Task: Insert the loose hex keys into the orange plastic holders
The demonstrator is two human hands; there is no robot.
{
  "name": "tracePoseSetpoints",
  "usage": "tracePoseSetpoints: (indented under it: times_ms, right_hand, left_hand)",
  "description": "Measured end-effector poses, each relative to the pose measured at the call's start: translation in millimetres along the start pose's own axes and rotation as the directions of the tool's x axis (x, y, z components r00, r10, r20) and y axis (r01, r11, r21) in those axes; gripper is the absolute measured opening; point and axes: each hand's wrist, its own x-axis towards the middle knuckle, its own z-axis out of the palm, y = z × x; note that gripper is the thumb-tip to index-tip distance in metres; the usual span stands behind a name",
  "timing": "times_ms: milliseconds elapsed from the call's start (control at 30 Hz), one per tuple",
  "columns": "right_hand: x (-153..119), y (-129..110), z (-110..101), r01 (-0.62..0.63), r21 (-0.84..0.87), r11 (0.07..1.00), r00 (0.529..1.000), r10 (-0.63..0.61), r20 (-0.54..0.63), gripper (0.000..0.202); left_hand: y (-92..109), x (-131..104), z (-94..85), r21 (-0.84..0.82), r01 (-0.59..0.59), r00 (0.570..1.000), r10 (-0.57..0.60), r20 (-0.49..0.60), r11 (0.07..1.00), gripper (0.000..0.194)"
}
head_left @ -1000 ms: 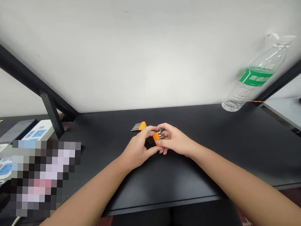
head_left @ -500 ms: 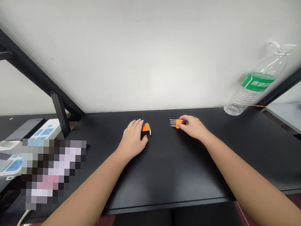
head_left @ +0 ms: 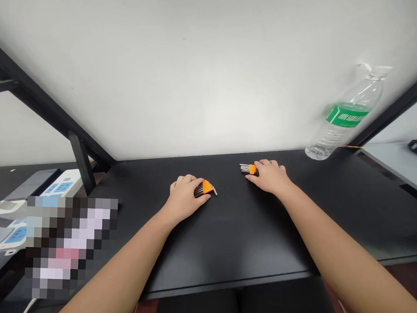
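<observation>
Two hex key sets with orange holders are at the middle of the black tabletop, some distance apart. My left hand (head_left: pixel 182 196) is closed round the left hex key set (head_left: pixel 207 187), index finger at its upper edge and thumb below. Its straight ends point towards my palm, and the bent ends stick out to the right. At the other set, my right hand (head_left: pixel 271 176) has its thumb and index finger round the right end of the right hex key set (head_left: pixel 252 169). The straight keys point left; my fingers hide the bent ends.
A clear plastic bottle (head_left: pixel 346 115) with a green label stands at the back right by the white wall (head_left: pixel 211 74). On the left are a black frame bar (head_left: pixel 81 159), a white power strip (head_left: pixel 69 175) and a pixelated object (head_left: pixel 78 243). The black tabletop (head_left: pixel 226 248) ends at a front edge.
My left hand has gone from lying spread beside the left hex key set to gripping it, and that set has turned and shifted nearer. My right hand's fingers have spread further over the right set.
</observation>
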Motion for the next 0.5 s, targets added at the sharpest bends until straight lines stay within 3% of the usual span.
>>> tracePoseSetpoints:
  times_ms: [200,267,333,400,433,500]
  right_hand:
    - [0.4,-2.0,3.5,0.018,0.043,0.999,0.999,-0.020,0.047,0.076]
    - [-3.2,-6.1,1.9,0.031,0.056,0.998,0.999,-0.030,-0.030,0.072]
    - [-11.5,-15.6,-1.3,0.136,0.100,0.986,0.978,-0.118,-0.174,0.060]
    - [-24.4,-30.9,-4.3,0.345,0.220,0.912,0.922,-0.287,-0.260,0.035]
    - [-31.8,-39.9,-5.0,0.441,0.316,0.840,0.895,-0.386,-0.224,0.023]
    - [-45.6,-58.3,-4.3,0.495,0.445,0.746,0.864,-0.479,-0.157,0.013]
  left_hand:
    - [7.0,-2.9,1.9,-0.110,-0.004,1.000,0.000,-0.029,0.994,0.038]
    - [8.7,-5.0,2.0,-0.156,-0.052,0.998,0.047,-0.038,0.986,0.037]
    - [10.9,-7.2,1.5,-0.198,-0.107,0.994,0.100,-0.049,0.974,0.036]
    - [13.5,-9.3,0.6,-0.234,-0.147,0.989,0.138,-0.053,0.961,0.036]
    - [14.7,-10.1,0.1,-0.249,-0.159,0.987,0.150,-0.053,0.956,0.036]
    - [16.6,-11.2,-0.4,-0.267,-0.179,0.984,0.170,-0.058,0.947,0.037]
